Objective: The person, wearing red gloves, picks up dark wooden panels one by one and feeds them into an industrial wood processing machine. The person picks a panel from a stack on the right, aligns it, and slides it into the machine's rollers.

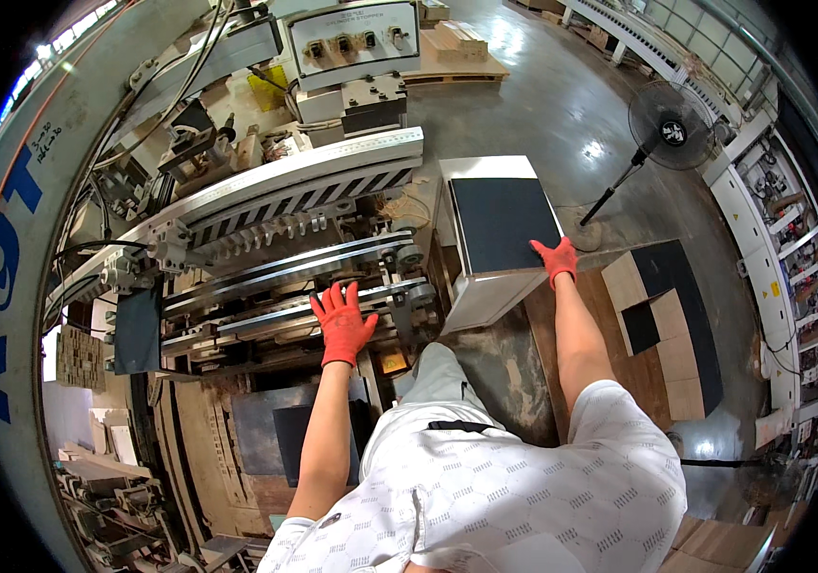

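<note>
Both my hands wear red gloves. My left hand (342, 320) lies flat with fingers spread on the metal rails (266, 277) of a large woodworking machine. My right hand (557, 258) grips the near right corner of a black flat panel (500, 215) that lies on a white stand (485, 296) to the machine's right. My white patterned shirt and grey trousers fill the lower middle of the picture.
A control box with knobs (352, 43) sits at the machine's far end. A standing fan (667, 129) is on the floor at the right. Stacked tan and black panels (671, 325) lie on a pallet beside my right arm. More boards (457, 48) sit far back.
</note>
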`<state>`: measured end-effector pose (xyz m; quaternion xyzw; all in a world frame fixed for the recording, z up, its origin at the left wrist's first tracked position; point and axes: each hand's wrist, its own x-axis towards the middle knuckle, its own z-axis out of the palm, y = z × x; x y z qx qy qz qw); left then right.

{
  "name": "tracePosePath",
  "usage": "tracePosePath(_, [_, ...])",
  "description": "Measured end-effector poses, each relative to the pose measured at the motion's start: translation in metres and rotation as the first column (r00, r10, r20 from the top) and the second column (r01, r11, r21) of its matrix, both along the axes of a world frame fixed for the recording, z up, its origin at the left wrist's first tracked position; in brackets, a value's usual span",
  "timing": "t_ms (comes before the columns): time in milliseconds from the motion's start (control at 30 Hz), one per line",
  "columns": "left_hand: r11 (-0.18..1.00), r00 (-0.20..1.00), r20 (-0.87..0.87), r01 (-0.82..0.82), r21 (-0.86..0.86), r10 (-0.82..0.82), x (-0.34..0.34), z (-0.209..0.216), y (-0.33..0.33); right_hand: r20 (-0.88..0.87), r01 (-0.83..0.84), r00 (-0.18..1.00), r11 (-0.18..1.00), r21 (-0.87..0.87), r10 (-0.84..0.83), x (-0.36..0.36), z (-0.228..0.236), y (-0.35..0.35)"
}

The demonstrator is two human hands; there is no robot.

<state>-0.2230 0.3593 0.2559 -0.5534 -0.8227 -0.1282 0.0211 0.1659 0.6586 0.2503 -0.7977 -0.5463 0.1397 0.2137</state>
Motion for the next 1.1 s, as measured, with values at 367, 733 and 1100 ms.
tracePosePath(367, [0.999, 0.999, 0.044, 0.013, 0.036, -0.014, 0.000, 0.004, -0.004, -0.111, -0.143, 0.983, 0.988, 0.056, 0.148, -0.012, -0.007, -0.001])
tracePosePath(733, [0.996, 0.998, 0.056, -0.021, 0.089, 0.017, -0.002, 0.004, -0.006, 0.146, -0.180, 0.973, 0.984, -0.010, 0.179, -0.049, 0.018, -0.013])
tracePosePath(1100, [0.998, 0.992, 0.123, 0.001, 0.063, -0.008, 0.005, 0.017, -0.009, 0.261, -0.560, 0.801, 0.829, 0.004, 0.539, -0.167, 0.001, -0.045])
